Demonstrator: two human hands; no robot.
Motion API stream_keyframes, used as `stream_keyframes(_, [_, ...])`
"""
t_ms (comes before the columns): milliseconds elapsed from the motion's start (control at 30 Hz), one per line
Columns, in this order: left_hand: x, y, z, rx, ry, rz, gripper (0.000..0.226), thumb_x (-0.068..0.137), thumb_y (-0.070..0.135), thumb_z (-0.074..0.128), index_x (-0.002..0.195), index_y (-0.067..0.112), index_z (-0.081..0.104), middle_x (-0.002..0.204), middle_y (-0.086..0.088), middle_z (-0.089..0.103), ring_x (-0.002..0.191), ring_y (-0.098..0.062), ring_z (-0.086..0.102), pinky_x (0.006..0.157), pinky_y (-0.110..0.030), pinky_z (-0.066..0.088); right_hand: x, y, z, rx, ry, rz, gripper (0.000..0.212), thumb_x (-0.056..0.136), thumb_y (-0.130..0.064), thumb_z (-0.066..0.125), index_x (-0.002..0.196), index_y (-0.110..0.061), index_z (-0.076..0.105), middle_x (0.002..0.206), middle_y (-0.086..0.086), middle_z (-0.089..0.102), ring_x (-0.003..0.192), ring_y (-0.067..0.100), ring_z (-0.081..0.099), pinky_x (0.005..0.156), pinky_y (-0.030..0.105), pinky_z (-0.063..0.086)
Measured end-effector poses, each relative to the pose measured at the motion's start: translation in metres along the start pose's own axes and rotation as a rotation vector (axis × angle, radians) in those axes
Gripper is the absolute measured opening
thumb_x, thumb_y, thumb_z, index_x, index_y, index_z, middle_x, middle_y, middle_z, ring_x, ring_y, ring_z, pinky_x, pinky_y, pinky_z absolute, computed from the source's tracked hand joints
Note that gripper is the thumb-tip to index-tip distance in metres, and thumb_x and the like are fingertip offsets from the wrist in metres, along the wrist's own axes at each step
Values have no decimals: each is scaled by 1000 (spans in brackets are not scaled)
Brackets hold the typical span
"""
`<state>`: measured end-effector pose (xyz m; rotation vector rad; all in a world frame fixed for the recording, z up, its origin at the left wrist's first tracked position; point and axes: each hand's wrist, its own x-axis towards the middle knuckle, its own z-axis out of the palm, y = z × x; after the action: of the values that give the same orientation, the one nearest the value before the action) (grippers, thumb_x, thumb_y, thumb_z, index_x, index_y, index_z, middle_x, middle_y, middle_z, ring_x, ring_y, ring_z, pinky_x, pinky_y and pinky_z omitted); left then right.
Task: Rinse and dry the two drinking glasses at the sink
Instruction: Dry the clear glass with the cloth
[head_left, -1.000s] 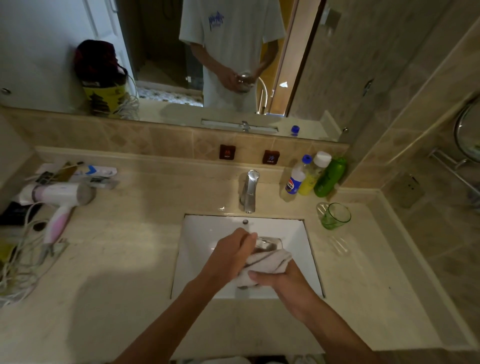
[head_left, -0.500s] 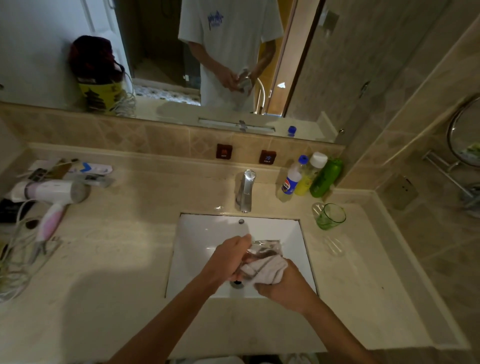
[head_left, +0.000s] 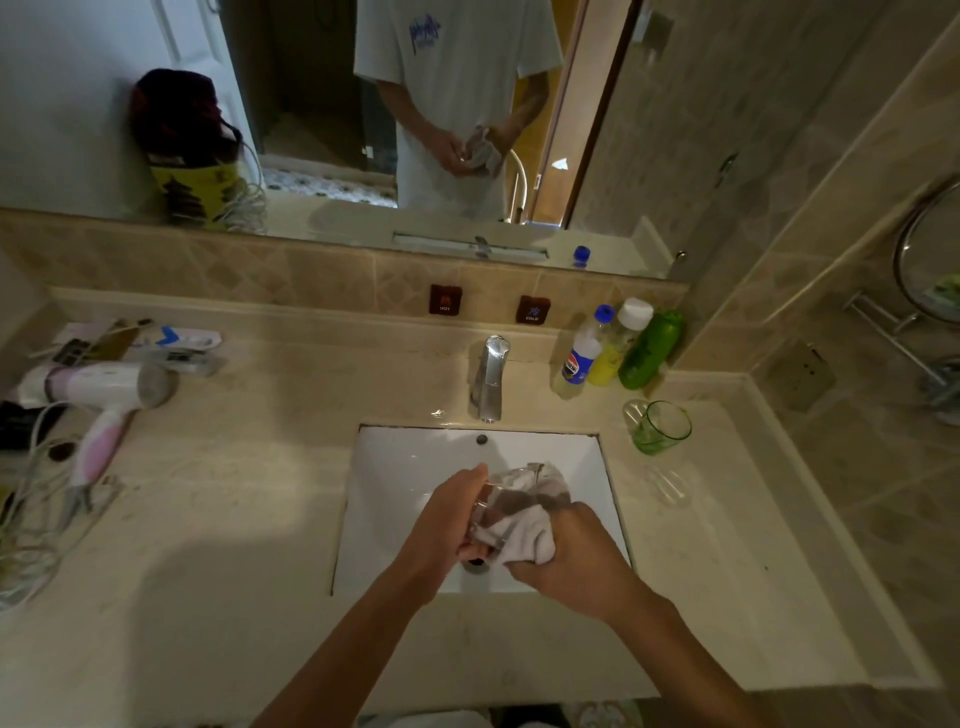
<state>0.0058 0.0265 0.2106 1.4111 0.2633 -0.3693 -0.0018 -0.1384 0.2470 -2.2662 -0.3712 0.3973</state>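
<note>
Over the white sink (head_left: 405, 483) my left hand (head_left: 441, 525) grips a clear drinking glass (head_left: 511, 491) that lies tilted on its side. My right hand (head_left: 576, 561) holds a pale cloth (head_left: 524, 535) stuffed into and wrapped around the glass. A green drinking glass (head_left: 661, 427) stands upright on the counter to the right of the sink, apart from both hands. The chrome tap (head_left: 491, 376) rises behind the basin, with no water running.
Three bottles (head_left: 618, 348) stand in the back right corner. A pink and white hair dryer (head_left: 98, 395) with its cables lies on the left counter (head_left: 234, 467), beside small toiletries. The mirror (head_left: 311, 114) above shows a person in a white shirt.
My right hand has pushed the cloth further round the glass and turned it. Both hands stay over the basin, and the view has shifted slightly.
</note>
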Motion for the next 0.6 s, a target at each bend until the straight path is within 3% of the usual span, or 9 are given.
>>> stream_keyframes(33, [1,-3,0,15,21,23,60,103,55,43,104,-2,58,95,-34,63,84,-41,62,78,-56,56,1,3,1,51,-9,26,35,79,-11,78,72,-33,53,63,-39,59,67,-22,56,60,1,40])
stream_keyframes(100, [1,-12,2,119,68,106,33,109,41,42,103,13,60,103,-20,68,93,-24,70,83,-39,61,1,7,3,180,-30,131,25,74,-15,84,85,-18,62,74,-21,67,72,-11,63,69,6,45])
stream_keyframes(167, [-3,-20,5,311,88,307,17,109,36,44,103,29,58,101,-2,68,89,-5,66,79,-21,54,1,10,0,454,-60,259,47,68,-18,87,108,-6,67,99,5,75,92,11,72,91,32,55])
stream_keyframes(233, [-3,-32,6,387,78,470,25,102,48,45,115,30,56,103,5,66,93,-7,65,81,-19,52,-4,10,-6,663,-103,321,42,72,-1,80,113,-5,69,109,18,73,105,31,70,97,49,53])
stream_keyframes(300, [-4,-37,4,352,43,475,37,97,54,47,122,28,55,109,4,65,98,-10,64,87,-24,54,-9,9,-11,697,-127,306,37,74,7,75,109,-4,72,108,22,73,105,35,70,95,53,53])
stream_keyframes(400, [-7,-25,1,88,-143,155,48,98,66,44,120,27,61,116,-2,70,106,-13,70,97,-39,59,-11,6,-14,576,-44,283,25,74,7,77,94,-8,76,93,6,78,93,21,74,84,42,60])
stream_keyframes(467, [-6,-16,2,-209,-206,-174,64,99,69,38,116,20,75,118,-8,77,113,-25,71,104,-49,55,-13,6,-13,430,-4,265,23,73,0,82,81,-18,70,73,-20,74,73,-4,69,68,18,56])
stream_keyframes(500, [-5,-14,3,-275,-192,-264,64,101,66,36,110,19,80,115,-9,79,111,-27,72,104,-47,54,-12,7,-10,368,-7,236,26,73,-6,85,78,-23,66,65,-26,69,66,-8,65,61,11,49])
stream_keyframes(600, [0,-21,5,-175,-107,-211,52,105,56,41,106,19,78,107,-8,80,103,-25,73,97,-43,54,-11,8,-3,298,20,237,30,69,-16,89,80,-28,65,67,-18,68,66,-11,64,67,11,47])
